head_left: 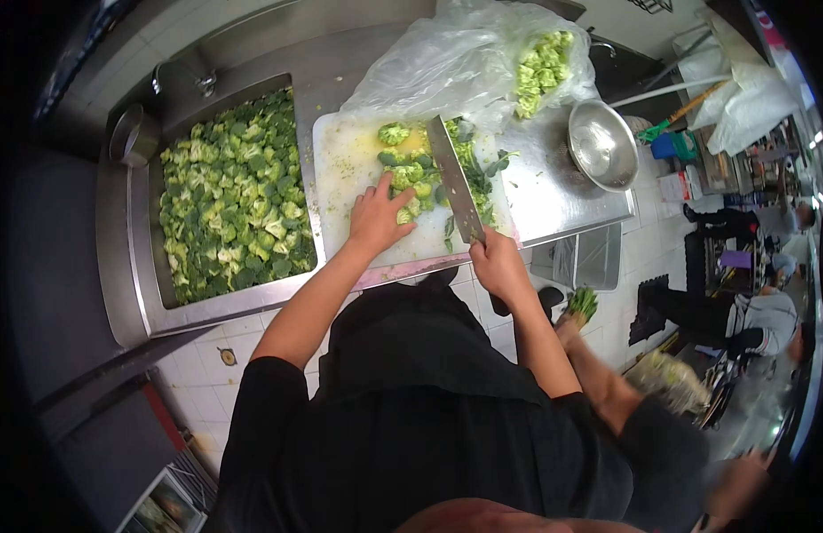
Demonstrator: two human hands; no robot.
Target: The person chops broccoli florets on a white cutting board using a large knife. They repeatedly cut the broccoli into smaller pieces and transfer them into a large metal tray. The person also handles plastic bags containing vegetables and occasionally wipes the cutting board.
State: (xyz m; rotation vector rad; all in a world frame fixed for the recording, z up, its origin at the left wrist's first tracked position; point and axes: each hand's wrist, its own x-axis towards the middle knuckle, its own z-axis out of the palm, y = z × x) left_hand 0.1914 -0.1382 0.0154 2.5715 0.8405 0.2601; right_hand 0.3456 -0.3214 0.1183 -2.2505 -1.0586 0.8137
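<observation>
My right hand (501, 263) grips the handle of a cleaver (455, 180), its broad blade angled away from me over a white cutting board (348, 200). Left of the blade lies a group of cut broccoli florets (415, 173). My left hand (379, 216) rests at their near side with fingers spread, fingertips touching the florets. Broccoli leaves and trimmings (478, 176) lie along the blade's right side, partly hidden by it. A single floret (393, 133) sits farther back on the board. Under the board's near edge shows a pink layer (411, 272).
A steel sink (140, 253) full of broccoli florets (238, 200) is at left, with a metal pot (133, 136) and faucet (205, 83). Behind the board lies a clear plastic bag (445, 60) with broccoli stem pieces (543, 70). A steel bowl (603, 146) stands right; beside me another person's hand holds greens (581, 305).
</observation>
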